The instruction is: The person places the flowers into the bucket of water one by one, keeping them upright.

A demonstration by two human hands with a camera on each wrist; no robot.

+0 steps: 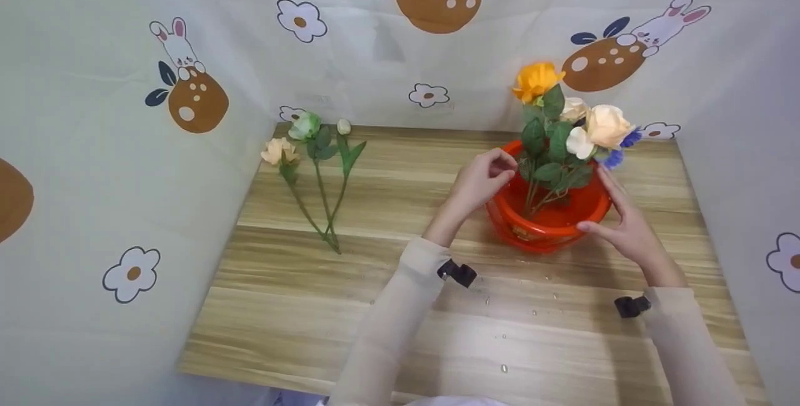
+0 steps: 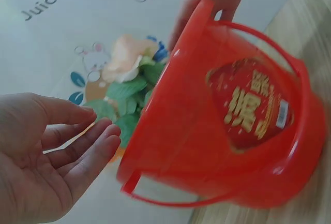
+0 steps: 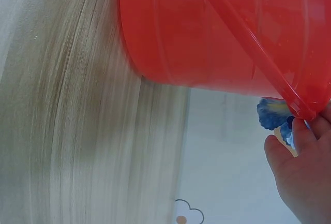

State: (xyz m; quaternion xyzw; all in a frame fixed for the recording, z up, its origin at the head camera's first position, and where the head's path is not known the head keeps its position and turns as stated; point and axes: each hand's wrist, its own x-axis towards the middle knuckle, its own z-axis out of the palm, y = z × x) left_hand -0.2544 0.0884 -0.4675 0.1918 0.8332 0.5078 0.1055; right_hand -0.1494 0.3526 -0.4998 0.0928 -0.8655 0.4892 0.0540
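Note:
A red bucket (image 1: 531, 240) stands on the wooden table, with artificial flowers leaning in it. Among them are an orange flower (image 1: 537, 81), a peach rose (image 1: 607, 125) and blue flowers (image 1: 614, 158). My left hand (image 1: 481, 178) is at the bucket's left rim beside the leaves (image 2: 126, 94); the left wrist view shows its fingers loosely bent with nothing between them. On the right, my right hand (image 1: 631, 234) rests against the rim, thumb and fingers spread. In the right wrist view its fingers (image 3: 305, 136) touch near the handle's end.
Three more artificial flowers lie at the table's left: a peach flower (image 1: 279, 151), a green flower (image 1: 305, 126) and a white tulip (image 1: 344, 127). Water drops (image 1: 504, 368) dot the wood before the bucket. A patterned cloth (image 1: 369, 62) encloses the table's back and sides.

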